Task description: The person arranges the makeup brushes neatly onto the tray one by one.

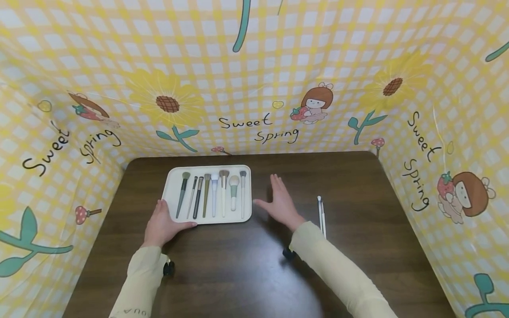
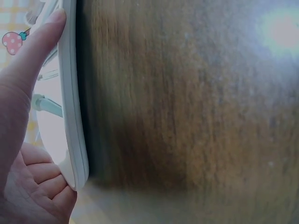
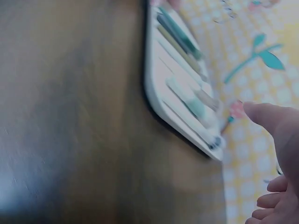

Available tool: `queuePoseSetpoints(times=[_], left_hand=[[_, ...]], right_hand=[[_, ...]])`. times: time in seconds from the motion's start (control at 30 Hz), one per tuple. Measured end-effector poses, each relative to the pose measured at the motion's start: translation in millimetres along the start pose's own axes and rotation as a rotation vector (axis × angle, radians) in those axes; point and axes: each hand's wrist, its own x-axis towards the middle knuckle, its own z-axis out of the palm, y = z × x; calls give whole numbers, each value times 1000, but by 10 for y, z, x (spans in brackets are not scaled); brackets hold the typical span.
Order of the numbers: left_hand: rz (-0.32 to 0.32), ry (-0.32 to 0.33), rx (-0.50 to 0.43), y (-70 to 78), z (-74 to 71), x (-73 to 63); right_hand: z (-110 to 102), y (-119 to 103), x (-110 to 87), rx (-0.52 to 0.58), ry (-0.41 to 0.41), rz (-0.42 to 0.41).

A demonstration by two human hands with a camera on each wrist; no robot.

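Observation:
A white tray (image 1: 170,187) lies on the table with several makeup brushes in a row, bristles toward the back. Among them are a dark green brush (image 1: 181,194), a pale blue one (image 1: 214,194) and a short green-handled one (image 1: 233,198). My left hand (image 1: 160,225) grips the tray's near left corner, thumb over the front rim (image 2: 70,93), fingers curled at the side. Apart from the tray's right side, my right hand (image 1: 281,204) is held with fingers straight and thumb spread, holding nothing. In the right wrist view the tray (image 3: 149,84) looks blurred.
Two slim white brushes (image 1: 323,214) lie on the dark wooden table (image 1: 222,265) to the right, partly behind my right forearm. Yellow checked cloth (image 1: 254,66) stands round the table's back and sides.

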Motion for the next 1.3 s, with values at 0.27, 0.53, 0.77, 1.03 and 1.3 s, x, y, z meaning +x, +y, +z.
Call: queuePoseSetpoints(times=[0.27,0.53,0.77,1.03,1.3], left_hand=[[15,19,-2,-21,3,-6],[1,-2,-4,-25,17,4],[-9,-12,-10,-3,7,4],[-10,-10,-18,-22,19,14],[-19,-16,-18,0,9,-7]], right_hand=[[-386,202,-107,55,105,71],[-745,405,-199,53,117,142],[-1009,545,-257,72,136,196],[-1120,667,-345,80,149,239],[-1182,843,-417,57,101,293]])
